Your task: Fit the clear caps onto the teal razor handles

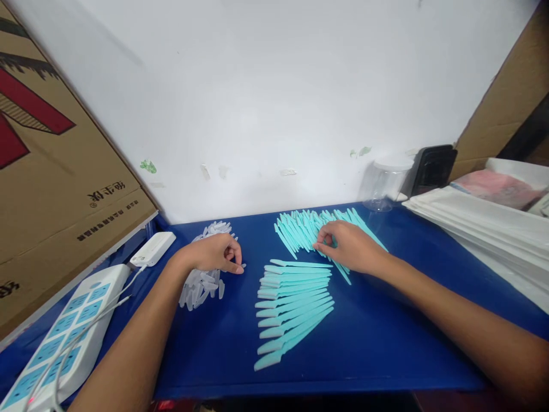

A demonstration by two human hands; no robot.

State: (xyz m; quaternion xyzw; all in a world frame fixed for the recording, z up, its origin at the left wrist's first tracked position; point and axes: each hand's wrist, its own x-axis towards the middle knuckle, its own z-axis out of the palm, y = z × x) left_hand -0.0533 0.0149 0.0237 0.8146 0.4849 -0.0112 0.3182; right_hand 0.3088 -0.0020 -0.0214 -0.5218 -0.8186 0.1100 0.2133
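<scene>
My left hand (218, 253) is over a pile of translucent plastic caps (201, 286), its fingers curled and the thumb and forefinger pinching a small clear cap (244, 265). My right hand (345, 243) reaches over the heap of turquoise eyebrow razors (295, 229) near the wall. Its thumb and fingertips are closed together at the heap; what they grip, if anything, is hidden. Between and below my hands lies a fanned row of turquoise eyebrow razors (291, 303), wide ends to the left and thin handles to the right.
Blue covering (386, 337) spreads over the table. A white power strip (72, 326) with cables and a white charger (153, 249) lie at left, beside a cardboard box (64, 189). A clear jar (384, 186), a black object (433, 169) and stacked white trays (484, 229) stand at right.
</scene>
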